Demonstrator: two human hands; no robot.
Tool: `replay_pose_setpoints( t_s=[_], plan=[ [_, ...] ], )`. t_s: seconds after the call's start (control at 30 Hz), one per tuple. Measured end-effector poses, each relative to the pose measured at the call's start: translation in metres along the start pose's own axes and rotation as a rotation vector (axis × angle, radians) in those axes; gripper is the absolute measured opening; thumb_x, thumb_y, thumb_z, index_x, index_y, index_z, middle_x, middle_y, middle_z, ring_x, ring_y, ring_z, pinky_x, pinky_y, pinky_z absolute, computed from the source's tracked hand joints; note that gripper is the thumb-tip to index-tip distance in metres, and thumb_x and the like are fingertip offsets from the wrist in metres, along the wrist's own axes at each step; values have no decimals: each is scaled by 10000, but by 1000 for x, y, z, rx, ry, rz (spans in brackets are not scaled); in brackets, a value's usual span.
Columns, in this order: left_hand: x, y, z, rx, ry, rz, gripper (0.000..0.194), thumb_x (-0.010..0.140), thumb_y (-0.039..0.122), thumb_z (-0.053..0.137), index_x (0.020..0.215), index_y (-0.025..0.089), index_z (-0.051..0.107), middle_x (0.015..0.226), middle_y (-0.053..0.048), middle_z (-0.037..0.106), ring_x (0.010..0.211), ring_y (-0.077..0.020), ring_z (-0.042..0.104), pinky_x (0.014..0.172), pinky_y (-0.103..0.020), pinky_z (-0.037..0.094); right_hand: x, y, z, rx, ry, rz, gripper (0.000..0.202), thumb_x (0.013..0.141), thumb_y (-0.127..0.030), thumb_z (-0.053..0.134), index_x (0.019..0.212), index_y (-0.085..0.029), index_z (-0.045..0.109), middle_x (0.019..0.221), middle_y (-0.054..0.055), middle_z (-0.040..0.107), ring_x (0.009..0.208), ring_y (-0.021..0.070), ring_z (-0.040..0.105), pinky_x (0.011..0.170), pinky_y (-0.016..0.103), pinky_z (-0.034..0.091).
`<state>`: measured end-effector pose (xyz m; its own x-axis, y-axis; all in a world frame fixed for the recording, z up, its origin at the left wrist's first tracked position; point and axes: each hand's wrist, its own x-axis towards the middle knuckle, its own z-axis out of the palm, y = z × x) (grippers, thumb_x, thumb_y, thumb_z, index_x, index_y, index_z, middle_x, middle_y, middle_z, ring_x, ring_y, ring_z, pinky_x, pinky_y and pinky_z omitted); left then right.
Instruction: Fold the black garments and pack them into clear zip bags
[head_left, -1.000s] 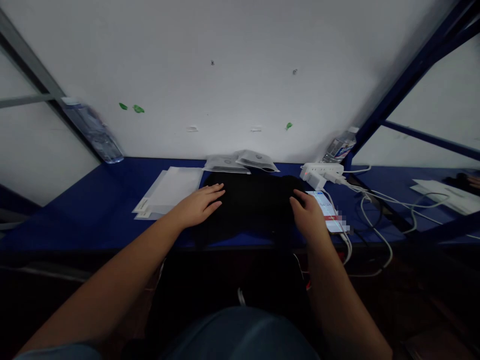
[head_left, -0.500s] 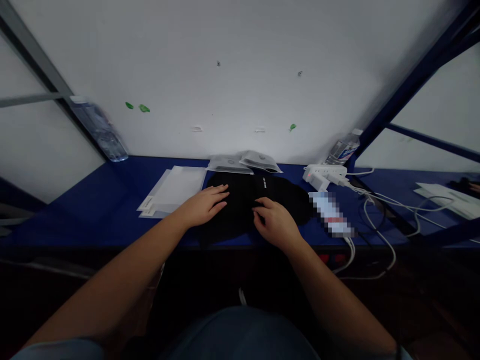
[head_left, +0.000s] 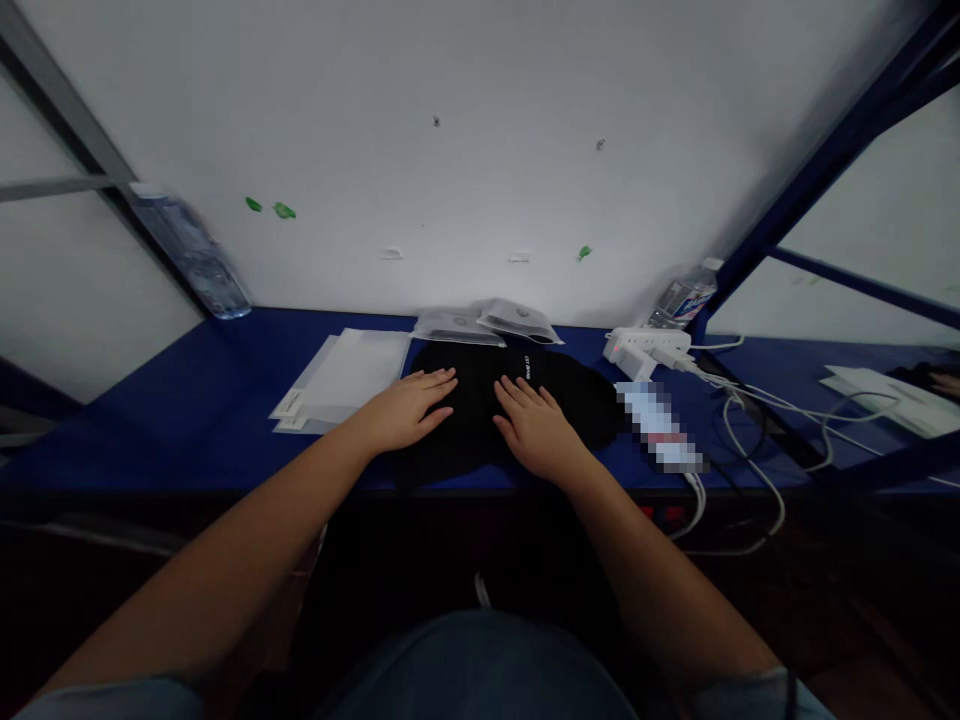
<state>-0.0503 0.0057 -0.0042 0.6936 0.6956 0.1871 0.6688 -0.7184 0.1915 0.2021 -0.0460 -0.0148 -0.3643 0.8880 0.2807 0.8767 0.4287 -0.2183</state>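
At the left, translucent sheets [head_left: 360, 375] were laid on the blue tabletop [head_left: 172, 410] beside the left hand [head_left: 409, 410], which was placed flat, thumb held apart, over the left part of a black cloth [head_left: 474, 400]. The cloth was spread mid-table before two frosted pouches [head_left: 454, 327], and its middle was covered by the right hand [head_left: 534, 425], fingers likewise extended flat. Farther right, a phone [head_left: 660, 428] was set just beside the cloth, near a white power strip [head_left: 656, 342].
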Motion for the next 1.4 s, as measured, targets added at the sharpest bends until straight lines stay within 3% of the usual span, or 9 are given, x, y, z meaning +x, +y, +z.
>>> replay_pose_setpoints(
  t_s=[0.17, 0.3, 0.4, 0.5, 0.63, 0.77, 1.0, 1.2, 1.4],
  plan=[
    [0, -1, 3, 26, -12, 2, 533, 1014, 397, 386, 1476, 151, 488, 1589, -133, 406, 1491, -242, 362, 1218, -464, 304, -2, 7, -4, 120, 55, -25, 490, 1003, -370, 463, 1454, -190, 527, 1530, 138, 504, 1439, 300, 434, 1175, 553, 325],
    [-1, 2, -1, -17, 18, -20, 523, 1002, 371, 388, 1464, 154, 504, 1582, -118, 423, 1478, -238, 385, 1213, -458, 324, -2, 32, -17, 207, 392, 258, 410, 979, -343, 456, 1261, -133, 665, 1244, 193, 681, 1186, 291, 627, 1034, 487, 471],
    [-2, 2, -5, -54, 82, -79, 513, 977, 268, 358, 1449, 157, 525, 1568, -88, 455, 1445, -212, 439, 1196, -422, 367, -3, 47, -24, 180, 231, 499, 403, 925, -448, 556, 1077, -127, 746, 970, 179, 740, 941, 324, 704, 873, 464, 525],
    [-4, 1, -6, -59, 118, -140, 548, 925, 184, 362, 1445, 151, 531, 1553, -77, 480, 1425, -206, 466, 1184, -411, 393, -1, 51, -26, 208, 45, 517, 460, 877, -572, 611, 987, -153, 769, 929, 157, 754, 901, 322, 723, 820, 424, 527],
    [-4, -1, -5, -48, 135, -158, 563, 906, 164, 375, 1447, 154, 529, 1539, -73, 500, 1414, -214, 480, 1178, -425, 403, 5, 41, -22, 220, 103, 495, 414, 844, -481, 668, 1059, -134, 736, 1050, 176, 746, 982, 314, 709, 857, 414, 526],
    [-3, -2, -4, -65, 148, -141, 531, 937, 192, 355, 1432, 184, 547, 1527, -54, 517, 1397, -207, 501, 1165, -423, 421, 10, 33, -19, 359, 174, 504, 286, 863, -357, 606, 1050, -161, 697, 982, 116, 749, 900, 266, 714, 817, 392, 543],
    [-4, 1, -6, -100, 166, -127, 525, 956, 218, 341, 1442, 177, 537, 1528, -59, 516, 1394, -223, 500, 1168, -438, 418, 3, 59, -28, 657, 339, 695, 375, 835, -380, 607, 1163, -200, 624, 978, 101, 726, 625, 218, 672, 497, 341, 544],
    [-4, 2, -6, -46, 62, -128, 564, 866, 150, 395, 1396, 161, 589, 1479, -70, 567, 1346, -233, 551, 1133, -402, 458, -9, 87, -28, 661, 375, 762, 597, 764, -400, 690, 1304, -187, 550, 1011, 115, 715, 678, 235, 682, 578, 365, 573],
    [-2, -5, -4, 66, 95, -193, 631, 794, 87, 407, 1390, 173, 596, 1446, -55, 600, 1326, -226, 573, 1139, -374, 450, -8, 61, -19, 743, 498, 647, 816, 717, -362, 739, 1427, -167, 390, 1113, 131, 686, 915, 263, 702, 826, 407, 575]
  ],
)
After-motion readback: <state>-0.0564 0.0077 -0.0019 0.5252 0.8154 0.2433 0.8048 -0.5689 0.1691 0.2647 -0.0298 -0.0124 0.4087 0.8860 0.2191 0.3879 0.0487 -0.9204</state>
